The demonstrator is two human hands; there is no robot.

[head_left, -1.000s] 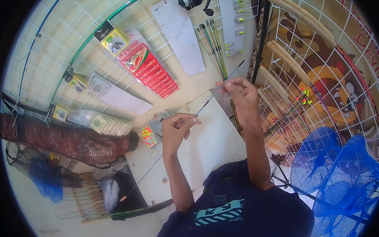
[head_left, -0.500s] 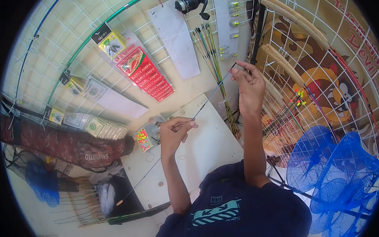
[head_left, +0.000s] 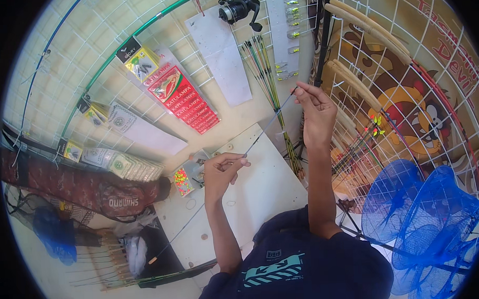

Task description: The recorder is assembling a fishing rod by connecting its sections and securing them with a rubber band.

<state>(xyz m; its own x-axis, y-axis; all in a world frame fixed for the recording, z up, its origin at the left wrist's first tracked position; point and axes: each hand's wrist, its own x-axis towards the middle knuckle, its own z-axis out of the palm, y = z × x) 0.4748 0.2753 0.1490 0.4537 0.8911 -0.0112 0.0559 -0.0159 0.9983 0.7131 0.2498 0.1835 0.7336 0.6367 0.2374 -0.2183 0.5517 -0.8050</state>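
Note:
A thin grey rod point(head_left: 270, 122) slants across in front of me, from its small tan end at the lower left up to a dark tip at the upper right. My left hand point(head_left: 218, 176) is closed in a pinch around its middle, just above a dark band's lower end. Higher up and to the right, my right hand point(head_left: 319, 117) pinches the dark tip between thumb and fingers. Beneath my hands lies a white tabletop point(head_left: 241, 207). A clear box of bright orange and yellow beads point(head_left: 182, 182) stands on it, left of my left hand.
A wire grid on the wall carries a red packet point(head_left: 185, 101), a black fishing reel point(head_left: 239, 10) and small lures. Slim rods point(head_left: 281, 116) lean behind the table. Blue nets point(head_left: 437, 216) hang at the right; a camouflage rod bag point(head_left: 82, 181) lies at the left.
The view has shifted slightly, so the wall items sit a little lower. Both hands keep their pinch on the rod; my right fingers have moved slightly at the dark tip.

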